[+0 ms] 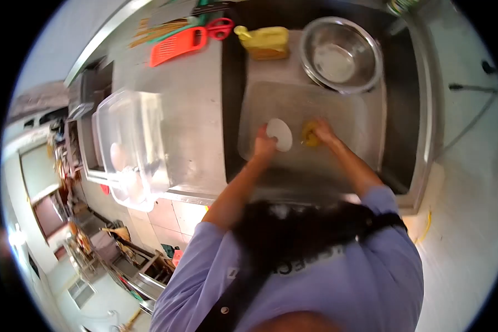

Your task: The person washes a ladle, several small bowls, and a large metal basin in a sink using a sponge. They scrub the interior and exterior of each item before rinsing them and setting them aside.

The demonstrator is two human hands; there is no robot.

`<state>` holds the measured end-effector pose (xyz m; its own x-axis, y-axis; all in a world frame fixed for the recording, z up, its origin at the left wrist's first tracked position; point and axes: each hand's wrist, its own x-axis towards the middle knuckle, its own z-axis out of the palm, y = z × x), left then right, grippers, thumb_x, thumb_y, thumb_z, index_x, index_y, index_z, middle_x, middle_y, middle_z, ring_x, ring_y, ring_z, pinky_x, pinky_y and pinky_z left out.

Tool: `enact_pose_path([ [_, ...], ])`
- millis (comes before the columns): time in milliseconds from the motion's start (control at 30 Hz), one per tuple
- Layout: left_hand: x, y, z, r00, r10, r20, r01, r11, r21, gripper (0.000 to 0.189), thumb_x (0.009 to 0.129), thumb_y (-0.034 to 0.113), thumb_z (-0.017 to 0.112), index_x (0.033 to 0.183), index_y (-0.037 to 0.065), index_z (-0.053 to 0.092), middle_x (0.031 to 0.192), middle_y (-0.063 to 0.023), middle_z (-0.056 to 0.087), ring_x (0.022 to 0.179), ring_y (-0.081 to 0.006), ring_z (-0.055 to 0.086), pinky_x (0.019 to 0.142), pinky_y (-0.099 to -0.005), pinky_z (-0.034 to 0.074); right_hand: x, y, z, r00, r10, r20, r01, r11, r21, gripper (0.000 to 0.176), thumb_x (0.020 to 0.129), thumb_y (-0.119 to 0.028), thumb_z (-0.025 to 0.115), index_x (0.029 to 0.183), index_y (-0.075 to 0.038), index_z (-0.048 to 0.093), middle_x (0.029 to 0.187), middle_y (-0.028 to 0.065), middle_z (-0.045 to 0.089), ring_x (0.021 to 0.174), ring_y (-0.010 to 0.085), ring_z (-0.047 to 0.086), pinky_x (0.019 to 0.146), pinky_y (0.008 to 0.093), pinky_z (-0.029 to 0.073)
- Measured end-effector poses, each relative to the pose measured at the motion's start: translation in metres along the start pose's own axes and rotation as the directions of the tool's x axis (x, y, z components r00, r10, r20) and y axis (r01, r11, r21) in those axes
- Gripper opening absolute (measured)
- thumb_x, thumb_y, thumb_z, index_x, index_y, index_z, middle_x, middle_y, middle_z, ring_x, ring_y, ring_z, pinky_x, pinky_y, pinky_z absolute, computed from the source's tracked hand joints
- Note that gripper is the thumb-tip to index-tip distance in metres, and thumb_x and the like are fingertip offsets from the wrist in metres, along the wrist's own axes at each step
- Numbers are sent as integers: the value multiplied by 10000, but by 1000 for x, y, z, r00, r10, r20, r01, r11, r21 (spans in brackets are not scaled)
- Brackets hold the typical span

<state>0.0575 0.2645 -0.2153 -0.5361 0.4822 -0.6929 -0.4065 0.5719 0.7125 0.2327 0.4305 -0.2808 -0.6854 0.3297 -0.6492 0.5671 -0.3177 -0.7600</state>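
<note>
My left hand [265, 143] is closed on the left edge of a small white dish [281, 134], round to oval in outline. Just right of it, my right hand [323, 131] has its fingers closed around a yellow scrubber [309, 135]; blur hides whether it is a sponge or a cloth. The dish and scrubber are apart, with a narrow gap between them. Both hands are over a translucent plastic tub [249, 99] set in the dark metal sink [399, 133].
Behind the tub stand a steel bowl [342, 55] and a yellow package [266, 42]. On the left counter [196, 116] lie an orange slotted turner [174, 47], red-handled scissors [220, 29] and several sticks. A clear plastic bin [130, 138] with pale items sits near the counter's left edge.
</note>
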Motion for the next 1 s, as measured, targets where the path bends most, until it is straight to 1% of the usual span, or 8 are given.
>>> enact_pose_path([
  [167, -7, 15, 35, 991, 47, -127, -8, 957, 291, 475, 952, 317, 413, 1336, 46, 344, 1181, -171, 535, 1041, -310, 569, 846, -422, 512, -77, -117, 54, 848, -515, 128, 527, 790, -312, 538, 810, -140, 628, 1315, -91, 450, 1068, 164, 617, 1047, 267, 577, 865, 346, 436],
  [267, -20, 52, 20, 989, 115, -91, -83, 950, 301, 443, 947, 297, 415, 1300, 31, 393, 1049, -181, 596, 1028, -314, 574, 805, -451, 526, -104, -139, 82, 806, -581, 112, 415, 419, -808, 644, 767, -150, 679, 1353, -108, 413, 1082, 148, 619, 1121, 261, 532, 974, 421, 349],
  [400, -28, 84, 5, 996, 66, 60, -81, 952, 297, 430, 895, 296, 488, 1247, 50, 479, 1086, -211, 606, 1008, -364, 588, 836, -441, 482, -83, -117, 57, 677, -658, 329, 558, 168, -813, 567, 761, -176, 686, 1283, -83, 483, 1069, 119, 629, 1088, 298, 545, 983, 450, 348],
  [500, -64, 126, 11, 993, -121, -19, 118, 987, -110, 415, 851, 286, 547, 1195, 55, 525, 1117, -168, 604, 1009, -331, 589, 826, -429, 478, -95, -149, 70, 921, -378, 94, 344, 679, -648, 436, 788, -144, 660, 1203, -69, 550, 1047, 123, 630, 994, 331, 583, 888, 403, 445],
  [600, -69, 107, 27, 931, 298, -212, -340, 919, -200, 463, 837, 269, 565, 1233, 47, 476, 1101, -107, 553, 1015, -242, 541, 710, -418, 518, -101, -171, 96, 936, -350, -33, 348, 907, 236, 341, 816, -98, 623, 1153, -59, 583, 1006, 136, 624, 886, 351, 603, 783, 378, 499],
  [733, -68, 124, -2, 993, 61, 98, -20, 924, -382, 451, 833, 298, 575, 1213, 69, 493, 1103, -89, 542, 986, -228, 542, 758, -389, 494, -108, -162, 78, 510, -819, 265, 728, 247, -639, 468, 691, -29, 671, 1150, -79, 592, 1020, 125, 612, 1025, 330, 548, 952, 450, 396],
  [867, -94, 163, -9, 949, -66, 309, 113, 984, -136, 487, 822, 271, 596, 1259, 109, 452, 1121, -115, 532, 996, -215, 538, 815, -382, 476, -109, -164, 48, 397, -760, 515, 707, -105, -700, 440, 682, -66, 691, 1114, -101, 615, 1041, 125, 604, 1074, 315, 529, 948, 469, 377],
  [1000, -115, 143, 28, 965, 259, 31, -203, 822, -532, 579, 809, 226, 618, 1320, 108, 374, 1147, -125, 512, 1034, -210, 519, 845, -364, 462, -120, -178, 78, 862, -502, -69, 450, 822, -350, 361, 751, -126, 672, 1106, -94, 615, 1050, 116, 604, 1057, 306, 542, 943, 452, 382],
])
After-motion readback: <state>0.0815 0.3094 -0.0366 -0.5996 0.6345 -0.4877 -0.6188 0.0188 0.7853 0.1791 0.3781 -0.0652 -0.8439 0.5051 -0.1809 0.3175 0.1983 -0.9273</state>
